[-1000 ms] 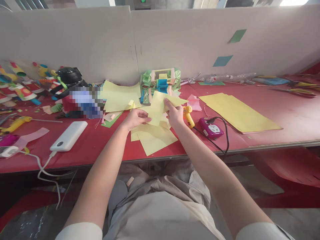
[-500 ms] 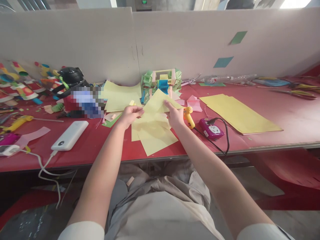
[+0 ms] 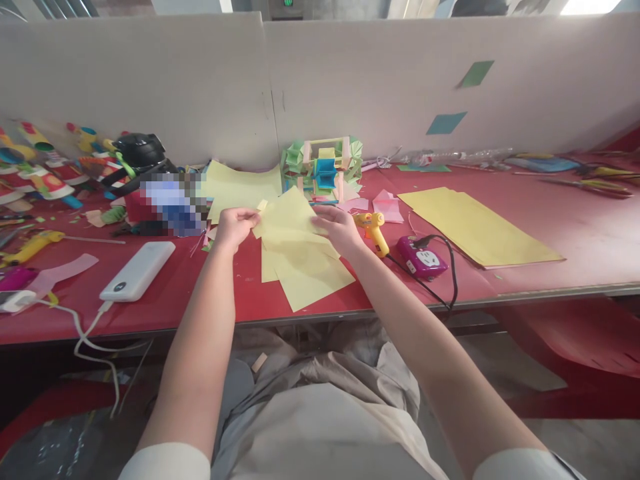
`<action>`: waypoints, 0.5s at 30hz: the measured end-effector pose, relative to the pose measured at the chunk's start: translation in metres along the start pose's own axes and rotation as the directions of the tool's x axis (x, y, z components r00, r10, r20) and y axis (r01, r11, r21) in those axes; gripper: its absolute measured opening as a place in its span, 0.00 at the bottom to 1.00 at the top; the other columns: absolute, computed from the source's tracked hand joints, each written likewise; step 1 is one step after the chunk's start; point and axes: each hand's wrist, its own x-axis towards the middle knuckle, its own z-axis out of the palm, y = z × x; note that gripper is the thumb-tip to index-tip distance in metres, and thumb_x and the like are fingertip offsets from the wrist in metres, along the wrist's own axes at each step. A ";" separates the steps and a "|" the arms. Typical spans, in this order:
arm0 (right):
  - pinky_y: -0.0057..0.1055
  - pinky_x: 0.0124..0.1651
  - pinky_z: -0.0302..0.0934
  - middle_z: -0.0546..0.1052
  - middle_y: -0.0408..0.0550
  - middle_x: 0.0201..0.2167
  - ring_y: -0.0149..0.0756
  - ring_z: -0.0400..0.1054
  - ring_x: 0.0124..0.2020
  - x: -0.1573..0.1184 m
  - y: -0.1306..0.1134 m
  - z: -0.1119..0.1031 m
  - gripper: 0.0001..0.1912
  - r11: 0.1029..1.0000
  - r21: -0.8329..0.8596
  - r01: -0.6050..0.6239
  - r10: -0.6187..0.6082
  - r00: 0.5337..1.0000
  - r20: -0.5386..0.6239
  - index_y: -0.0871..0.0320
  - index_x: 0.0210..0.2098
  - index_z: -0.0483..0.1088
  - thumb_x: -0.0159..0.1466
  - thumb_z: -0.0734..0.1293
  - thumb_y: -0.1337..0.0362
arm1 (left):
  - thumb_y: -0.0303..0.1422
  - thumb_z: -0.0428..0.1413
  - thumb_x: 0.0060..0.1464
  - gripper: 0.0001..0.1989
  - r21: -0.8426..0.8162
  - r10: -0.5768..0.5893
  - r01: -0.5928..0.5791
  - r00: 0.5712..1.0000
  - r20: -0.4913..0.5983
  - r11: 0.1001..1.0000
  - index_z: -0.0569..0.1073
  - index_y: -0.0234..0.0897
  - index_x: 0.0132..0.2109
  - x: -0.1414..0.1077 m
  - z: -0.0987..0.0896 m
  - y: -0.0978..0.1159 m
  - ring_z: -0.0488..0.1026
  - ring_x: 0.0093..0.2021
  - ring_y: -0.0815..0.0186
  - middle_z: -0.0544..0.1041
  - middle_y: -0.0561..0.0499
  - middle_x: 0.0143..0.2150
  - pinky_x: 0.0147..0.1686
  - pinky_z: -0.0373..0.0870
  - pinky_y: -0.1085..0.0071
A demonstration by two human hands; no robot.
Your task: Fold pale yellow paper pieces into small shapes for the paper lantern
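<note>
A pale yellow paper sheet (image 3: 289,215) is raised between my hands. My left hand (image 3: 237,227) pinches its left edge, near a small light yellow piece (image 3: 263,205). At the right edge, my right hand (image 3: 336,227) grips the same sheet between thumb and fingers. Beneath it, more pale yellow sheets (image 3: 315,280) lie overlapping on the red table (image 3: 255,303). Just behind stands a paper and stick model (image 3: 326,167) with green folded parts and a blue middle.
A yellow glue gun (image 3: 375,233) and a purple power socket (image 3: 424,259) lie right of my hands, before a yellow paper stack (image 3: 480,227). On the left are a white power bank (image 3: 139,272) and a black cap-like object (image 3: 141,155).
Both hands have shifted left with the sheet, which has turned and lowered slightly. The blue part of the model behind shows more fully.
</note>
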 end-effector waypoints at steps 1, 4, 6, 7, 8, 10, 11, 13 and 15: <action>0.33 0.43 0.70 0.80 0.47 0.38 0.36 0.74 0.40 0.000 0.000 0.000 0.26 0.999 -0.044 -0.017 0.017 1.000 0.022 0.56 0.45 0.75 0.48 0.77 0.54 | 0.42 0.72 0.28 0.22 0.033 -0.004 0.004 1.000 0.016 0.999 0.79 0.35 0.32 0.001 -0.005 -0.001 0.75 0.35 0.59 0.81 0.45 0.32 0.38 0.70 0.65; 0.32 0.42 0.69 0.79 0.50 0.41 0.36 0.74 0.41 -0.002 0.000 0.001 0.28 0.990 -0.134 -0.052 0.060 0.996 0.060 0.56 0.49 0.74 0.53 0.75 0.48 | 0.44 0.71 0.31 0.22 0.110 -0.028 0.011 0.988 0.152 0.994 0.81 0.35 0.33 0.000 -0.012 -0.002 0.76 0.37 0.58 0.81 0.45 0.34 0.42 0.70 0.63; 0.33 0.42 0.69 0.79 0.51 0.40 0.37 0.74 0.40 -0.003 0.000 0.002 0.28 0.985 -0.169 -0.042 0.052 0.997 0.060 0.56 0.46 0.75 0.53 0.74 0.46 | 0.44 0.71 0.33 0.22 0.135 -0.028 -0.007 0.966 0.259 0.991 0.81 0.35 0.34 -0.003 -0.010 0.000 0.75 0.38 0.58 0.81 0.45 0.34 0.43 0.69 0.62; 0.33 0.40 0.69 0.79 0.51 0.38 0.38 0.74 0.39 -0.003 0.001 0.002 0.27 0.981 -0.190 -0.027 0.039 0.998 0.059 0.57 0.44 0.76 0.53 0.74 0.45 | 0.44 0.71 0.33 0.21 0.140 -0.028 -0.016 0.951 0.308 0.990 0.81 0.35 0.35 -0.005 -0.007 0.002 0.75 0.38 0.58 0.81 0.45 0.34 0.43 0.69 0.62; 0.33 0.39 0.69 0.80 0.51 0.36 0.38 0.74 0.38 -0.003 0.002 0.002 0.25 0.977 -0.213 -0.012 0.026 0.998 0.060 0.57 0.42 0.77 0.53 0.74 0.45 | 0.44 0.70 0.34 0.21 0.141 -0.029 -0.022 0.937 0.349 0.990 0.81 0.35 0.35 -0.007 -0.005 0.004 0.75 0.38 0.59 0.81 0.46 0.34 0.43 0.69 0.62; 0.32 0.36 0.68 0.79 0.49 0.31 0.39 0.74 0.35 -0.003 0.003 0.002 0.22 0.967 -0.254 0.013 0.006 0.997 0.072 0.58 0.37 0.78 0.52 0.74 0.47 | 0.43 0.69 0.35 0.20 0.141 -0.034 -0.025 0.915 0.401 0.990 0.80 0.35 0.35 -0.011 0.001 0.008 0.75 0.38 0.59 0.80 0.47 0.33 0.43 0.68 0.63; 0.32 0.34 0.67 0.79 0.49 0.29 0.39 0.73 0.33 -0.003 0.004 0.002 0.21 0.964 -0.267 0.021 -0.001 0.997 0.077 0.59 0.35 0.78 0.52 0.74 0.48 | 0.43 0.69 0.35 0.20 0.142 -0.037 -0.024 0.910 0.412 0.990 0.80 0.35 0.35 -0.012 0.003 0.010 0.75 0.38 0.59 0.80 0.47 0.33 0.43 0.67 0.63; 0.31 0.33 0.65 0.79 0.48 0.29 0.38 0.72 0.32 -0.003 0.005 0.002 0.18 0.960 -0.278 0.035 -0.015 0.997 0.075 0.59 0.33 0.78 0.51 0.74 0.50 | 0.43 0.68 0.36 0.19 0.152 -0.036 -0.030 0.909 0.416 0.988 0.79 0.35 0.34 -0.015 0.007 0.014 0.74 0.38 0.59 0.79 0.48 0.32 0.42 0.67 0.64; 0.30 0.32 0.64 0.79 0.48 0.29 0.37 0.72 0.31 -0.003 0.004 0.002 0.17 0.958 -0.283 0.048 -0.034 0.998 0.057 0.59 0.32 0.78 0.51 0.73 0.52 | 0.43 0.67 0.38 0.17 0.172 -0.027 -0.050 0.907 0.420 0.984 0.79 0.36 0.33 -0.017 0.008 0.017 0.74 0.38 0.59 0.79 0.49 0.33 0.42 0.67 0.64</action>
